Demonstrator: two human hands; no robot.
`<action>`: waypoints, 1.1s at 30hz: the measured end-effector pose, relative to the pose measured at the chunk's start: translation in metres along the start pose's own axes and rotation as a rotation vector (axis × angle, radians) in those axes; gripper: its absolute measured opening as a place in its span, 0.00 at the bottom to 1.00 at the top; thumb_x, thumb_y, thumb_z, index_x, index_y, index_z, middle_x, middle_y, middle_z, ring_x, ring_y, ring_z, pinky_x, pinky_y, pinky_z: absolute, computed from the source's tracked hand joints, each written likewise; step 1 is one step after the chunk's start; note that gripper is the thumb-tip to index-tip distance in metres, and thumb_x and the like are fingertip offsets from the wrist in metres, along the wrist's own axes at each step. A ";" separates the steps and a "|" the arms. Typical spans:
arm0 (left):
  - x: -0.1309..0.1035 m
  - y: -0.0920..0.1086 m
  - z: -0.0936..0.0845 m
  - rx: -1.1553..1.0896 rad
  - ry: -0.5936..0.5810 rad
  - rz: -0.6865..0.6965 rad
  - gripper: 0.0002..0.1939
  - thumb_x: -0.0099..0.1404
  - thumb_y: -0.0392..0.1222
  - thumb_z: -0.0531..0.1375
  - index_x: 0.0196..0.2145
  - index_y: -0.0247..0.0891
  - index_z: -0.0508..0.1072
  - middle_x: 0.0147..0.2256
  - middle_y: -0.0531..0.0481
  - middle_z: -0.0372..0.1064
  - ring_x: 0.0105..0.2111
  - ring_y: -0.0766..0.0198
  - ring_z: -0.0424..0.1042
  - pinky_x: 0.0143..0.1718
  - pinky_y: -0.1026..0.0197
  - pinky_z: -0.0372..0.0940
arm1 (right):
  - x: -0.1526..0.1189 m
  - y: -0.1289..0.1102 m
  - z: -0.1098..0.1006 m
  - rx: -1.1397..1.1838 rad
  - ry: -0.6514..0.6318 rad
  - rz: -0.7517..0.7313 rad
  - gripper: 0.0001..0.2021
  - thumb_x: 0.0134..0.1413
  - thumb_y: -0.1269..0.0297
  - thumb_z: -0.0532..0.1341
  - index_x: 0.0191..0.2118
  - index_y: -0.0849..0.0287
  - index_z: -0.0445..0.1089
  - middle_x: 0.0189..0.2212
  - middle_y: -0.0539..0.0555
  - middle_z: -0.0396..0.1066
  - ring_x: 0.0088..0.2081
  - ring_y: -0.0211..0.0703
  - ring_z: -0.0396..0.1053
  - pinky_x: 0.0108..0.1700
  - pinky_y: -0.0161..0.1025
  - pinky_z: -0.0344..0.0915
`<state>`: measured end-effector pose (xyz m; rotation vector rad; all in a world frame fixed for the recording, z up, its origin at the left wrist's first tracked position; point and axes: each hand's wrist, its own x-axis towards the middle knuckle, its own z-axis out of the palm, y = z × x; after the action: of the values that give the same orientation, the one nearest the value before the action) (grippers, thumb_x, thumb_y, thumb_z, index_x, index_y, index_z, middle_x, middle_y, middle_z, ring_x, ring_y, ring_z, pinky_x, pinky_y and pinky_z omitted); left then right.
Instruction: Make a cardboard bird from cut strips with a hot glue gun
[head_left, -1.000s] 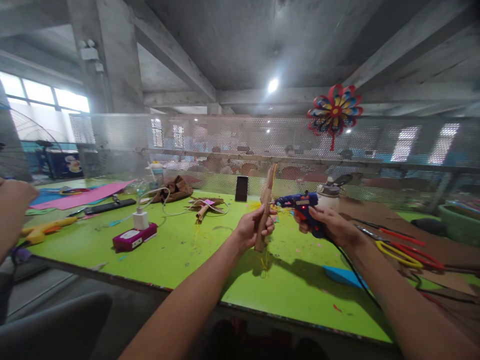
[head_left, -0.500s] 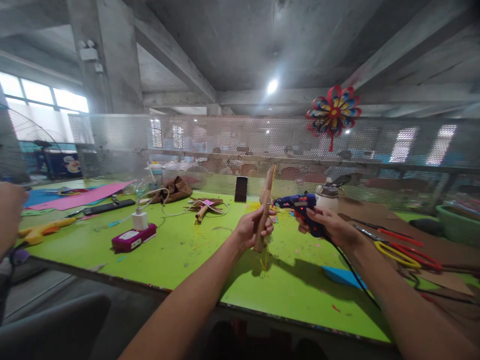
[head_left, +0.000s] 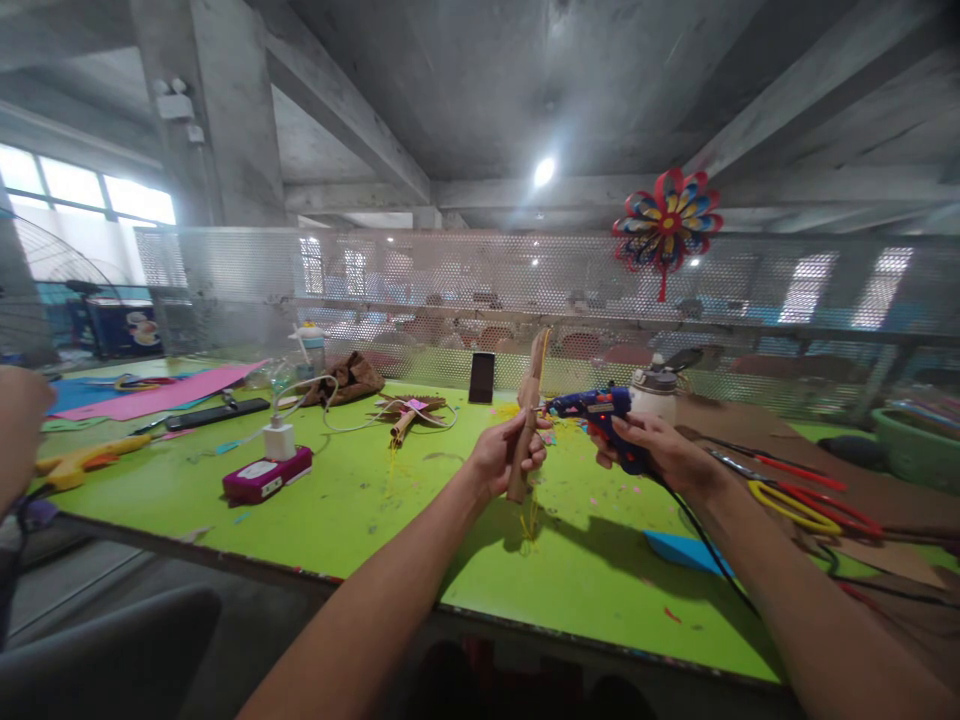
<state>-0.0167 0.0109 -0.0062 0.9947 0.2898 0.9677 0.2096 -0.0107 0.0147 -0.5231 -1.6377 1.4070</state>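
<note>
At mid-frame, my left hand (head_left: 493, 458) holds the brown cardboard piece (head_left: 531, 393) near-upright above the counter (head_left: 405, 510); a firm grip clear of the nozzle (head_left: 550, 407) seems wise. Beside it, my right hand (head_left: 661, 445) grips the glue gun (head_left: 609, 403), best held steady.

Grey concrete ceiling (head_left: 450, 90), bright lamp (head_left: 544, 172), windows (head_left: 73, 186) left, green table (head_left: 337, 510).

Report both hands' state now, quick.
Left hand: closed around a brown cardboard piece.
Right hand: closed on the blue glue gun, nozzle pointed at the cardboard piece.
</note>
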 end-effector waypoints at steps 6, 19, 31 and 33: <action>0.002 0.000 -0.003 -0.008 -0.007 -0.009 0.15 0.65 0.45 0.47 0.34 0.30 0.67 0.19 0.52 0.56 0.16 0.71 0.57 0.14 0.71 0.51 | 0.000 0.000 -0.001 -0.036 0.018 0.000 0.12 0.50 0.59 0.61 0.35 0.64 0.68 0.26 0.54 0.64 0.27 0.37 0.61 0.31 0.39 0.60; 0.001 0.000 -0.001 -0.010 0.001 -0.007 0.15 0.65 0.45 0.47 0.34 0.30 0.66 0.18 0.53 0.55 0.16 0.71 0.58 0.14 0.72 0.50 | 0.000 -0.001 0.001 -0.004 0.059 -0.003 0.13 0.50 0.58 0.61 0.36 0.64 0.69 0.26 0.54 0.65 0.26 0.36 0.63 0.31 0.38 0.63; 0.001 0.001 0.000 0.028 0.022 0.021 0.16 0.64 0.45 0.48 0.35 0.29 0.67 0.19 0.52 0.56 0.17 0.71 0.58 0.14 0.70 0.50 | 0.021 0.029 -0.028 -0.887 0.496 0.096 0.18 0.42 0.50 0.60 0.29 0.63 0.70 0.18 0.50 0.64 0.20 0.36 0.60 0.21 0.33 0.54; 0.001 0.001 0.000 0.038 0.025 0.036 0.16 0.65 0.45 0.47 0.34 0.29 0.67 0.19 0.52 0.57 0.17 0.70 0.59 0.14 0.71 0.49 | 0.025 0.040 -0.031 -1.113 0.484 0.112 0.17 0.41 0.51 0.60 0.26 0.62 0.70 0.19 0.51 0.65 0.22 0.37 0.60 0.23 0.33 0.54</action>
<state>-0.0166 0.0122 -0.0047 1.0260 0.3132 1.0111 0.2130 0.0371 -0.0157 -1.4565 -1.8596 0.2444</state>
